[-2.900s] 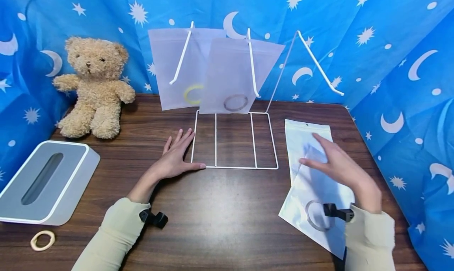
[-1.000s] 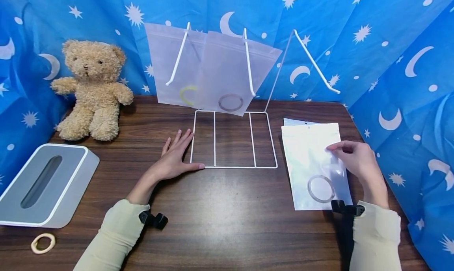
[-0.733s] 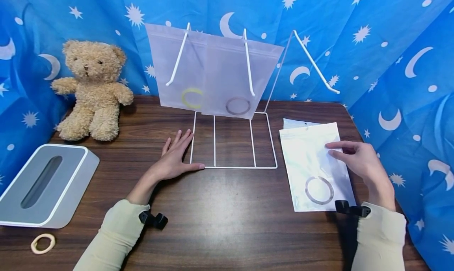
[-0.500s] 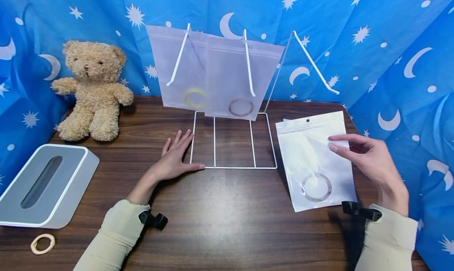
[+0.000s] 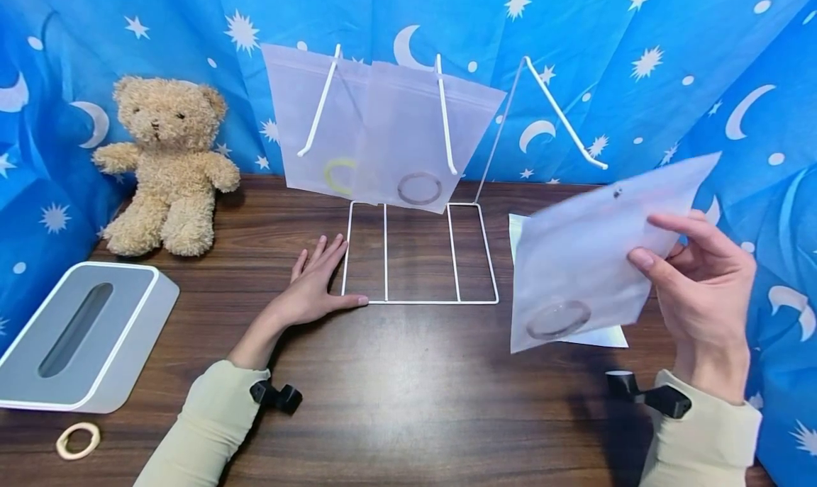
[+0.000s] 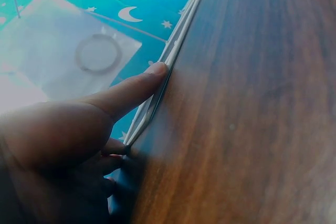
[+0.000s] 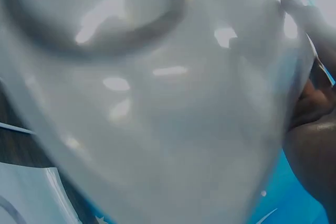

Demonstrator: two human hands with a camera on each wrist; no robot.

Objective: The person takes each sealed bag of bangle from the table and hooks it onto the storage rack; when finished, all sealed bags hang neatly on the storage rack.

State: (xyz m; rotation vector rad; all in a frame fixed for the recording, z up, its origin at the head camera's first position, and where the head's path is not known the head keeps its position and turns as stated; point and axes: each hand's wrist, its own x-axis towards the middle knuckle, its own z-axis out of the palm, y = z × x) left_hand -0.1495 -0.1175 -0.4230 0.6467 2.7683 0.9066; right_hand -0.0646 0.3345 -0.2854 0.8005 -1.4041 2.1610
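Note:
My right hand (image 5: 708, 288) pinches the right edge of a zip bag (image 5: 587, 253) between thumb and fingers. The bag is tilted, lifted above the table, with a punched hole near its top. A thin grey-brown bangle (image 5: 559, 320) shows through its lower part; in the right wrist view the bag (image 7: 184, 114) fills most of the frame. My left hand (image 5: 306, 288) rests on the front left corner of a white wire display rack (image 5: 434, 302), fingers straight. Two bags hang on its prongs, one with a yellow ring (image 5: 338, 176), one with a brownish ring (image 5: 419, 188).
Another zip bag (image 5: 603, 337) lies on the table, partly hidden beneath the held one. A teddy bear (image 5: 169, 161) sits at the back left. In front of it stand a grey-topped tissue box (image 5: 128, 317) and a cream ring (image 5: 78, 441). Blue curtains (image 5: 676, 118) border the table.
My right hand has gone from reaching over the bags to gripping the upper one, lifting it and tilting it up to the right. The hanging bags have swung slightly. My left hand stays put.

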